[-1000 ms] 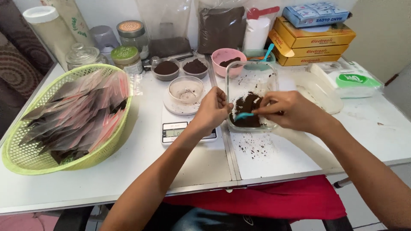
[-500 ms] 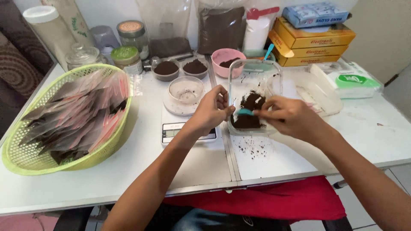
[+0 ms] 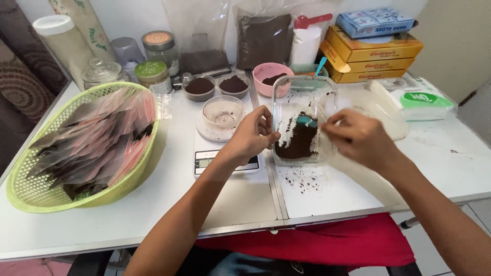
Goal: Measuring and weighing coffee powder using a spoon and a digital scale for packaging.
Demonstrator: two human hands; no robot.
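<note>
Clear container (image 3: 302, 102) between hands; scale (image 3: 222, 156), green basket (image 3: 30, 189) left.

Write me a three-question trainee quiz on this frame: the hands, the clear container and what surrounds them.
1. True or false: the left hand rests on the side of the clear container that holds dark powder.
2. What does the right hand hold in the powder? A) a teal spoon B) a metal fork C) a red brush
3. What stands on the kitchen scale?

Key
1. True: its fingers touch the container's left wall.
2. A: the teal spoon sits in the powder, its handle at the right fingers.
3. A small clear cup, which looks nearly empty.
</note>
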